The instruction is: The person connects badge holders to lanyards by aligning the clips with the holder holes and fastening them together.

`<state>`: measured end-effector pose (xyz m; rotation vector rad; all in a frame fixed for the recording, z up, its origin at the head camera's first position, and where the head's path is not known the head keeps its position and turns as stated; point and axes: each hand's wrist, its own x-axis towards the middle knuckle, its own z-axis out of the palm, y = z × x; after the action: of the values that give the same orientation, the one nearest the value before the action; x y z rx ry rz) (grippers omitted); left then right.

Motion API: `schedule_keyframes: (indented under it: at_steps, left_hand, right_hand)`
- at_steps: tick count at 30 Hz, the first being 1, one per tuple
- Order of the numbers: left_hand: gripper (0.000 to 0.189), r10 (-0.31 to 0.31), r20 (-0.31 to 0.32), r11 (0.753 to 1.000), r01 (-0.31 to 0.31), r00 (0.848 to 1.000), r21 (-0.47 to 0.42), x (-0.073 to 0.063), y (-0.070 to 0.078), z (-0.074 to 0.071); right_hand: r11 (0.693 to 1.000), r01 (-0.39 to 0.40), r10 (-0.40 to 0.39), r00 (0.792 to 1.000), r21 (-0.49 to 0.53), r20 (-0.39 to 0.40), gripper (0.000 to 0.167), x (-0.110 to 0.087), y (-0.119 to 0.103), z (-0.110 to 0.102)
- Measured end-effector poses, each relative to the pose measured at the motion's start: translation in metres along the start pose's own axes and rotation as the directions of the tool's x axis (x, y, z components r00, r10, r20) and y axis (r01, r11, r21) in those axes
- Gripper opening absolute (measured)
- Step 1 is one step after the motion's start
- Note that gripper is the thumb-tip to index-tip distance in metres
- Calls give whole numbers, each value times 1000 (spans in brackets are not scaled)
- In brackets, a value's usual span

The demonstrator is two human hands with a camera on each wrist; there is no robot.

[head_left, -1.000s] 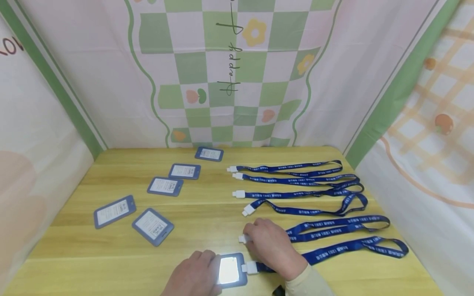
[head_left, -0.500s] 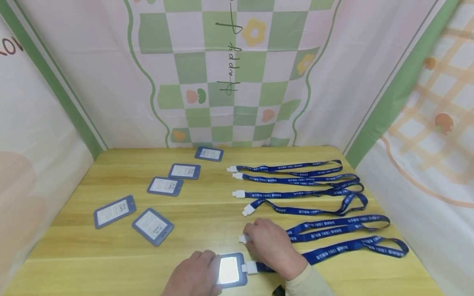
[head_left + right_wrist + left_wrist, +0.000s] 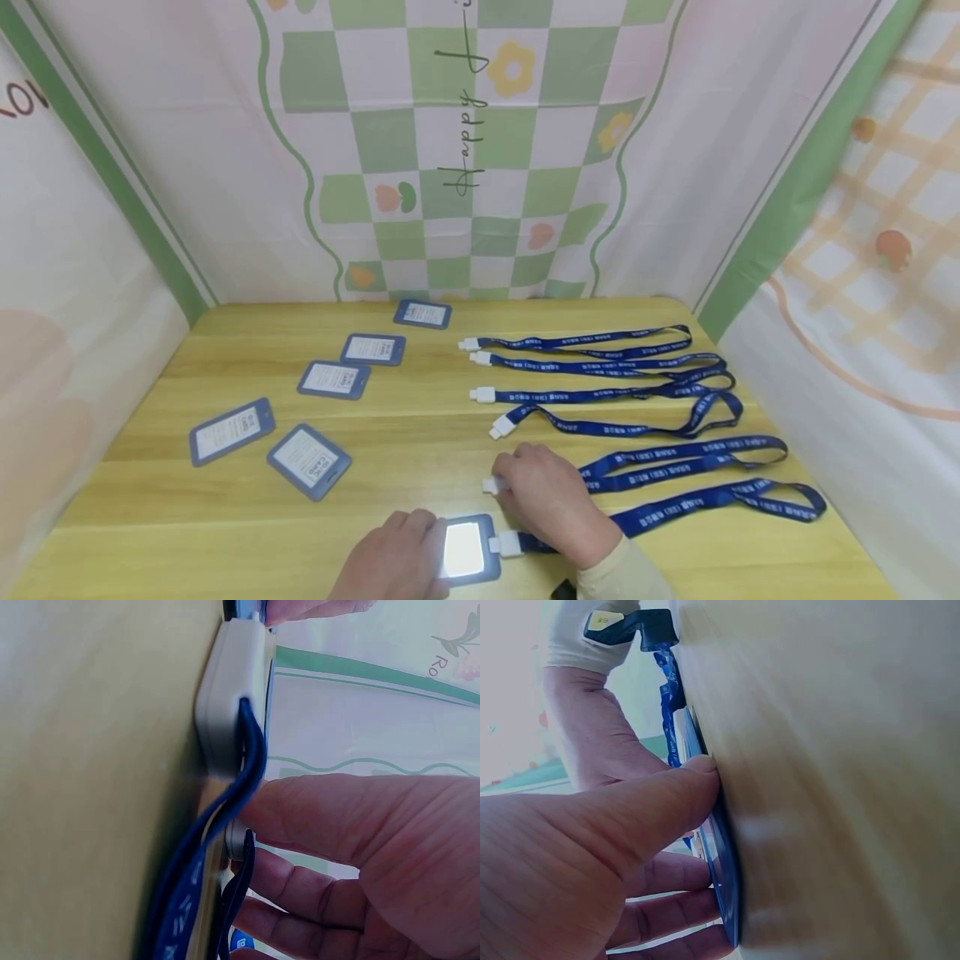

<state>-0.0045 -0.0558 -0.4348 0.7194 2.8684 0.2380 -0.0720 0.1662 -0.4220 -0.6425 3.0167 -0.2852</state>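
My left hand (image 3: 393, 554) holds a blue ID badge holder (image 3: 467, 550) flat at the table's front, thumb and fingers at its edges in the left wrist view. A white lanyard clip (image 3: 510, 544) is joined to the holder's right end. Its navy strap (image 3: 667, 511) runs right, partly hidden under my right wrist. My right hand (image 3: 551, 504) pinches the white clip (image 3: 238, 838) of a second navy lanyard (image 3: 637, 477) just behind; only the clip's tip shows in the head view. Glare washes out the holder's window.
Several blue badge holders (image 3: 309, 461) lie loose on the wooden table (image 3: 150, 533) at left and back. Several more navy lanyards (image 3: 600, 397) with white clips lie in rows at right. Printed curtains (image 3: 480, 167) enclose the back and sides.
The head view has shifted very slightly. Both hands, the badge holder and the lanyards keep their places.
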Motion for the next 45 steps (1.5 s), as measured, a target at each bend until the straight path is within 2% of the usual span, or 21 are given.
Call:
schedule_keyframes:
  at_steps: [16, 26, 39, 45]
  left_hand:
    - [42, -9, 28, 1000, 9, 1000, -11, 1, 1, -1]
    - [47, 16, -4, 1000, -16, 1000, 20, -1, 0, 0]
    - [49, 20, 11, 1000, -20, 1000, 16, 0, 0, -1]
    - [52, 29, -7, 999, -29, 1000, 40, -1, 0, 0]
  right_hand:
    - [1000, 11, -11, 1000, -4, -11, 14, -1, 1, 0]
    - [1000, 9, -9, 1000, -15, -12, 14, 0, 0, 0]
    - [1000, 6, -6, 1000, -7, -7, 14, -1, 1, 0]
    - [1000, 2, -3, 1000, -11, -8, 14, -1, 0, 0]
